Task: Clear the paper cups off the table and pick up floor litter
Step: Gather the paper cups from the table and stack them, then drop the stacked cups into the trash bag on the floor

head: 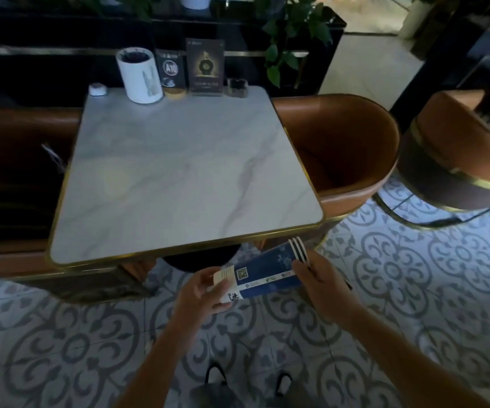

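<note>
A square marble-look surface [179, 169] with a thin gold edge fills the middle of the view, pale grey with faint veining, and its broad centre is bare. Along its far edge stands a row of small things: a white round button-like object [97, 90] at the far left corner, a white cylindrical holder [140, 75], two dark upright sign cards [205, 66] just right of it, and a small dark glass holder [237, 87] at the right end of the row. Brown leather tub chairs sit to either side — one on the left [17, 160], one on the right [346, 148] pushed against the surface — and another chair [458, 154] stands further right. Behind the row is a dark planter wall with green leaves [293, 30] hanging over it. The floor [414, 275] is tiled in grey and white scroll patterns.

Near the camera, just off the near edge of the surface and above the floor, both hands hold a nested stack of paper cups [262, 272], blue and white, lying on its side with the rims toward the right. The left hand [201, 293] has its fingers curled around the base end of the stack; the right hand [321, 282] has its fingers closed on the rim end.
</note>
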{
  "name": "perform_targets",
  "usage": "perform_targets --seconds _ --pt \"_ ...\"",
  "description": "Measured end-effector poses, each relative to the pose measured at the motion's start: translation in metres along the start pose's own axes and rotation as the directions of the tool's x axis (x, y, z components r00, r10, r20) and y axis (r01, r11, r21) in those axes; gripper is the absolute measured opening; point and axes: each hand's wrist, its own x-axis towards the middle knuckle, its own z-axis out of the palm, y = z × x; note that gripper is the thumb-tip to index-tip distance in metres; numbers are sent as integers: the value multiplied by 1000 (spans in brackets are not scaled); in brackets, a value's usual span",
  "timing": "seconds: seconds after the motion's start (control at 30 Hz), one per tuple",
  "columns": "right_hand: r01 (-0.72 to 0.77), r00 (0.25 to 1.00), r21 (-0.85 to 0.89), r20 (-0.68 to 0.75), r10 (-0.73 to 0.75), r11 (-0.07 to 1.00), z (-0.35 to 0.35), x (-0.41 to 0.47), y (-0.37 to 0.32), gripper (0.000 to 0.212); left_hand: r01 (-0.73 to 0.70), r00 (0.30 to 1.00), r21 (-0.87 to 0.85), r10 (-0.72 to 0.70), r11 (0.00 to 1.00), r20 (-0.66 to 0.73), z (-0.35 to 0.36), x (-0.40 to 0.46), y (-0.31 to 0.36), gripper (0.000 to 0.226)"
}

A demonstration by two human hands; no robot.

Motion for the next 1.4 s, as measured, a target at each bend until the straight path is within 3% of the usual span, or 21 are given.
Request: perform_targets --seconds 0.1,0.2,0.33,0.5,0.73,0.87,1.0,1.23,1.4 --pt "-70 998 21 -2 70 997 -20 -12 28 21 50 998 -82 -47 995 34 29 9 -18 26" --pt "-92 993 51 -70 95 994 -51 -27 58 31 69 997 -52 -67 996 41 64 17 -32 30" --pt "-171 977 61 -122 177 983 -100 -50 108 11 101 994 5 -101 995 46 126 33 -44 14" --pt "-244 952 83 -167 255 966 -167 -70 179 9 153 986 120 -160 981 44 221 39 -58 9" --pt "-328 930 66 -153 334 942 -223 -78 271 6 245 969 134 -238 960 -66 328 52 -90 15" --pt "-421 881 172 -156 447 890 -233 -70 309 8 265 963 156 -252 951 -101 367 70 -106 24" --pt "-513 828 208 -138 544 833 -230 -46 354 9 294 956 283 -278 913 -96 397 111 -126 10" --pt "-596 763 251 -118 635 763 -206 26 442 11 297 939 478 -343 827 10 428 212 -193 32" --pt "-639 730 231 -119 673 734 -164 96 532 19 351 906 506 -423 788 30 442 308 -269 43"
